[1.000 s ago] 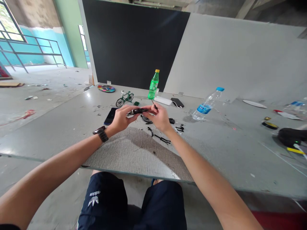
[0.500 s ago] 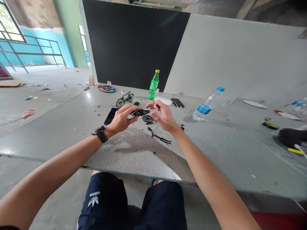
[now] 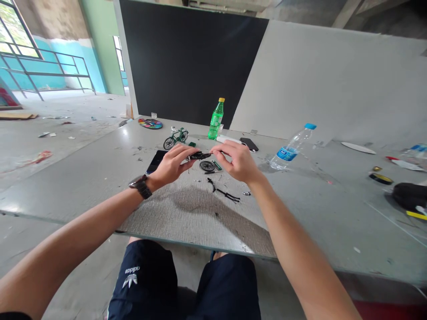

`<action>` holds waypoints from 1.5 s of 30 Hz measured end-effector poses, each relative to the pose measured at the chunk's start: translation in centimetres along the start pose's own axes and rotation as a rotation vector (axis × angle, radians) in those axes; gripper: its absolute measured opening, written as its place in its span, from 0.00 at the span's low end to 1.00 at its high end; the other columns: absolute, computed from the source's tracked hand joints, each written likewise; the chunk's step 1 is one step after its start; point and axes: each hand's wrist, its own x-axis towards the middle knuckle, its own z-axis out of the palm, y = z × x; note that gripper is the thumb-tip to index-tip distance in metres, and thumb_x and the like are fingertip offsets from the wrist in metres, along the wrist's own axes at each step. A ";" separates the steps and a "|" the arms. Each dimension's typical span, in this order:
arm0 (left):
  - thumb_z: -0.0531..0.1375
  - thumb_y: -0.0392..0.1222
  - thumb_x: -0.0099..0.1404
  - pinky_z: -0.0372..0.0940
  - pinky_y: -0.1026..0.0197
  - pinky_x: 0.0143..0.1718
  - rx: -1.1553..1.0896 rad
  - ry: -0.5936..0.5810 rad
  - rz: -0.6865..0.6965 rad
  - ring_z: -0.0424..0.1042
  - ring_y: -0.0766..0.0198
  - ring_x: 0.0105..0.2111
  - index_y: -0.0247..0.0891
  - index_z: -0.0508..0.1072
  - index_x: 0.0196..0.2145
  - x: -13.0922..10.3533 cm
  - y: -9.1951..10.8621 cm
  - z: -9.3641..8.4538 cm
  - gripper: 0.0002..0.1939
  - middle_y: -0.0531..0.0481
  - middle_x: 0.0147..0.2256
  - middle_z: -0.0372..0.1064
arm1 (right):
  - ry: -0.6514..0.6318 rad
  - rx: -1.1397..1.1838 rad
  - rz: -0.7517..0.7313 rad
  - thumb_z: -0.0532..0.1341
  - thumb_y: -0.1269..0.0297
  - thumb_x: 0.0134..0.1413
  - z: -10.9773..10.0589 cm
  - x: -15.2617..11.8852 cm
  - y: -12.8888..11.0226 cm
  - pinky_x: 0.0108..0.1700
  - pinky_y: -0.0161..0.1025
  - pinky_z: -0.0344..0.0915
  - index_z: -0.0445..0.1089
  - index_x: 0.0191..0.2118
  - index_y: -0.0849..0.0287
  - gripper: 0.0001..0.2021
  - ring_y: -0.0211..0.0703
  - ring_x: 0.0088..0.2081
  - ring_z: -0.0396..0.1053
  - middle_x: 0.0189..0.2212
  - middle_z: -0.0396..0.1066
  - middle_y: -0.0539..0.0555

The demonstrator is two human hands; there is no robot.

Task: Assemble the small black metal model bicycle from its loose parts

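My left hand (image 3: 174,163) is closed on a black toy bicycle part (image 3: 201,155), which looks like a frame piece with a wheel and is held above the table. Opposite it, my right hand (image 3: 235,161) has thumb and forefinger pinched together at the part's right end. Whatever thin piece sits in that pinch is too small to name. Below the hands lie a loose black spoked wheel (image 3: 207,166), a small green part (image 3: 216,165) and a thin dark rod (image 3: 211,172). Closer to me rest a curved black piece (image 3: 211,184) and a black fork-like piece (image 3: 228,195).
A green toy bicycle (image 3: 175,138) stands behind my left hand, near a phone (image 3: 156,161). Further back are a paint palette (image 3: 150,123), a green bottle (image 3: 216,120) and a black power bank-like block (image 3: 249,144). A water bottle (image 3: 289,151) leans at right; black tape (image 3: 380,178) lies beyond.
My right hand has moved in from slightly apart, its fingers closing to a pinch at the part's right end. The left hand keeps its hold; the view has shifted slightly.
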 end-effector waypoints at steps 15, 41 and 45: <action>0.59 0.36 0.72 0.69 0.49 0.53 0.016 -0.063 -0.020 0.73 0.57 0.49 0.40 0.68 0.61 -0.3 -0.4 -0.3 0.21 0.41 0.50 0.74 | -0.032 -0.044 -0.002 0.51 0.60 0.70 0.9 -0.2 0.0 0.42 0.45 0.65 0.70 0.45 0.53 0.11 0.45 0.37 0.71 0.40 0.75 0.55; 0.58 0.36 0.72 0.70 0.47 0.52 0.053 -0.115 0.015 0.73 0.55 0.50 0.36 0.67 0.61 -0.2 -0.6 -0.6 0.21 0.39 0.50 0.74 | 0.016 0.004 0.090 0.50 0.58 0.71 2.7 -0.9 0.7 0.31 0.41 0.56 0.64 0.38 0.54 0.11 0.39 0.25 0.62 0.26 0.67 0.49; 0.58 0.36 0.73 0.70 0.47 0.53 0.047 -0.100 -0.003 0.73 0.56 0.50 0.38 0.66 0.63 -0.3 -0.6 -0.5 0.23 0.39 0.52 0.74 | 0.099 0.030 0.130 0.49 0.56 0.71 3.0 -0.8 1.3 0.33 0.42 0.57 0.62 0.34 0.53 0.14 0.41 0.26 0.62 0.25 0.65 0.49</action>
